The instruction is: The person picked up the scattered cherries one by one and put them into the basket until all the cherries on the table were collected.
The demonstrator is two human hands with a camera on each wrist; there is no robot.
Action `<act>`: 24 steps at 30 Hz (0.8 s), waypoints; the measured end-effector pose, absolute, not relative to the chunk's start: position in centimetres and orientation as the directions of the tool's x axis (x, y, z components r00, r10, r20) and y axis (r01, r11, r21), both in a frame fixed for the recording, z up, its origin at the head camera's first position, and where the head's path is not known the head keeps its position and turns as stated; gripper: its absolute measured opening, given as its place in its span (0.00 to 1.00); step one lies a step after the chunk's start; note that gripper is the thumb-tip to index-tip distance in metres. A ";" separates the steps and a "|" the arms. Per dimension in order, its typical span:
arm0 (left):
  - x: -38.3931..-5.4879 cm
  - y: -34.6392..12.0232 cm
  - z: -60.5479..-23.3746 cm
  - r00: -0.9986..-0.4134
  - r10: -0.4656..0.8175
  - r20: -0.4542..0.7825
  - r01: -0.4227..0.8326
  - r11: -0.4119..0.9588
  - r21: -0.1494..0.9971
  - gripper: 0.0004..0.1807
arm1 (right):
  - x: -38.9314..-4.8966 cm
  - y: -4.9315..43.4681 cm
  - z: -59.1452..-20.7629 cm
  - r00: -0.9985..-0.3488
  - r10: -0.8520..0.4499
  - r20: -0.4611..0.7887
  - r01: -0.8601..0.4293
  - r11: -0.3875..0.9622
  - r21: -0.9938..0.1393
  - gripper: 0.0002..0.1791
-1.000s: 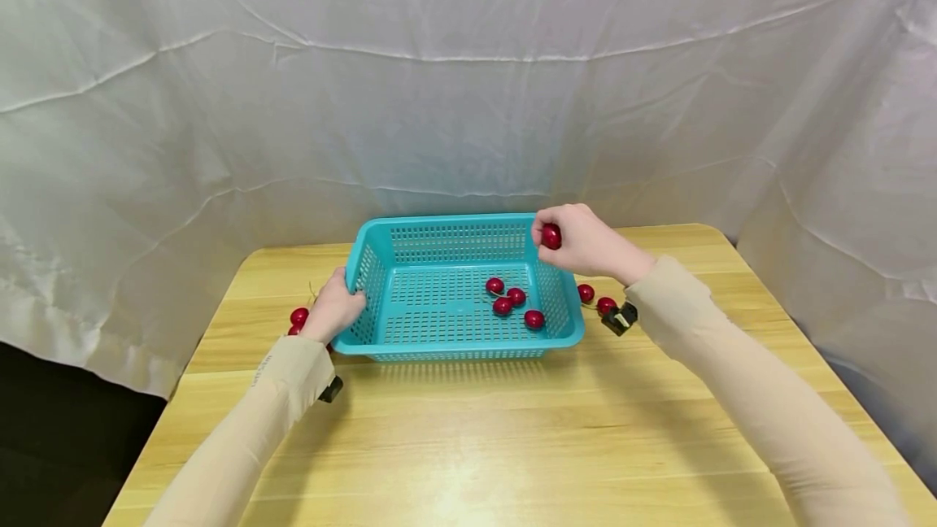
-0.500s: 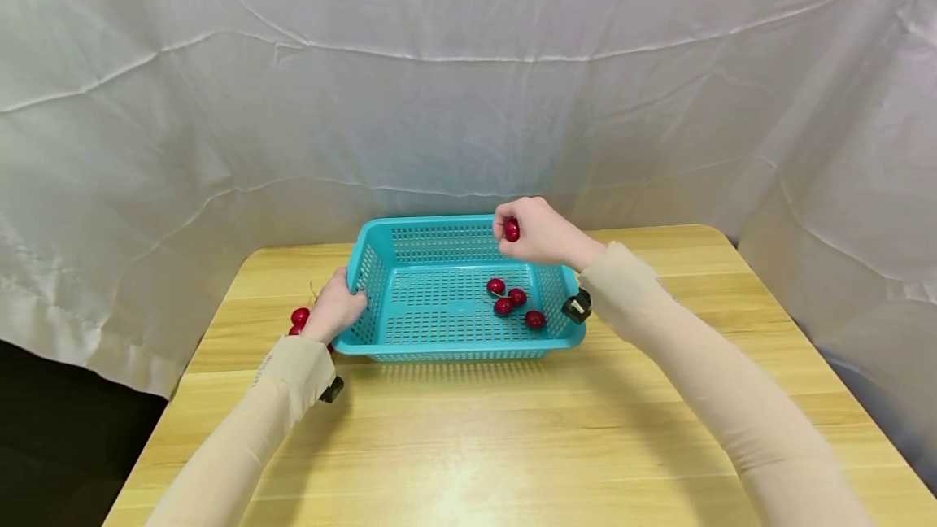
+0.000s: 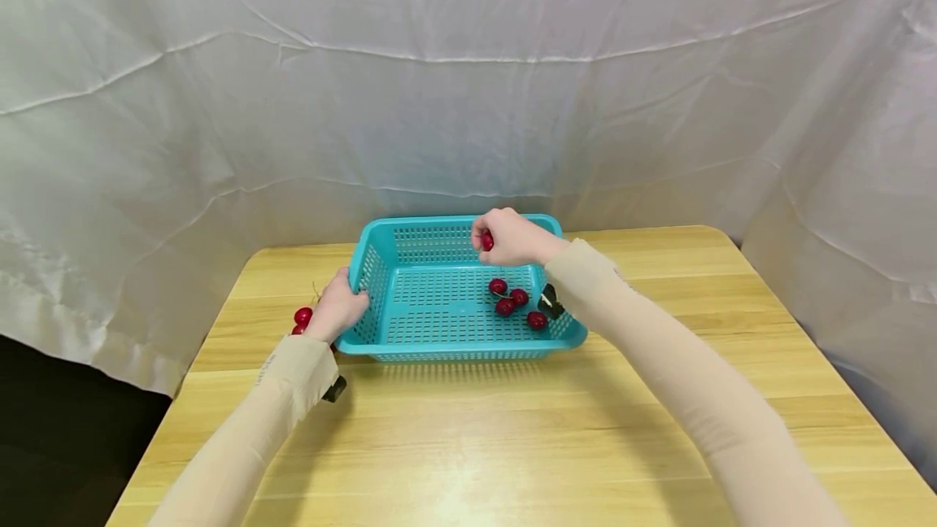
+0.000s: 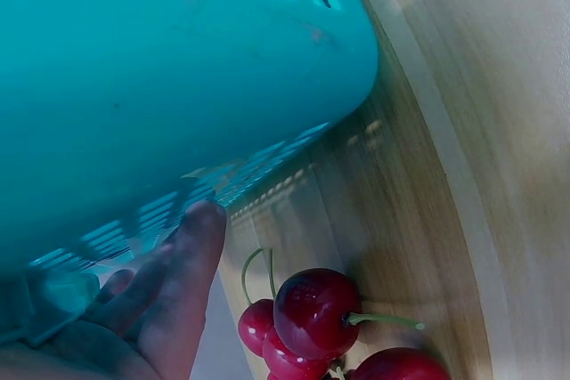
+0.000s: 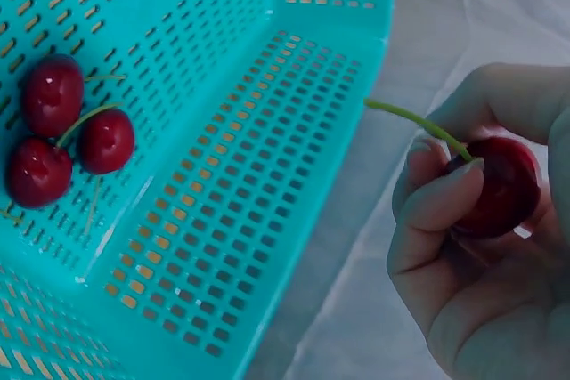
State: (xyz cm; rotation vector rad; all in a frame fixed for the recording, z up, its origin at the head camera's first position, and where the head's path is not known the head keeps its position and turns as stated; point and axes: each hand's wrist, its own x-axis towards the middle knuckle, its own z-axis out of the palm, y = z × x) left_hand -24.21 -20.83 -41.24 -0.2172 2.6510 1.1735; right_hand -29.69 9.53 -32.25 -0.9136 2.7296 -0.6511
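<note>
My left hand (image 3: 338, 307) grips the left rim of a turquoise plastic basket (image 3: 468, 348), thumb over the inner side. In the left wrist view its fingers (image 4: 191, 282) lie against the perforated outer wall. Above the basket's back right part, my right hand (image 3: 516, 238) pinches a dark red cherry (image 5: 503, 189) between thumb and fingers; its green stem points toward the basket. Several cherries (image 3: 505, 307) lie at the right of the basket floor, three of them (image 5: 52, 95) close together in the right wrist view.
Several stemmed cherries (image 4: 316, 313) lie on the wooden table (image 3: 468, 437), left of the basket and partly behind my left hand. A pale grey curtain (image 3: 468, 120) hangs behind the table. My right sleeve (image 3: 622, 315) covers the basket's right end.
My right hand has moved left with the cherry, from the basket's right rim to over its interior. Two cherries on the table at right are now hidden behind the sleeve. The left hand stays put.
</note>
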 end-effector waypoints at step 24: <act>-24.1 -20.9 -41.4 -0.961 -0.038 -0.274 -0.227 0.675 0.702 0.32 | -30.8 7.7 -35.5 -0.740 -0.578 -0.343 -0.464 0.808 -0.362 0.10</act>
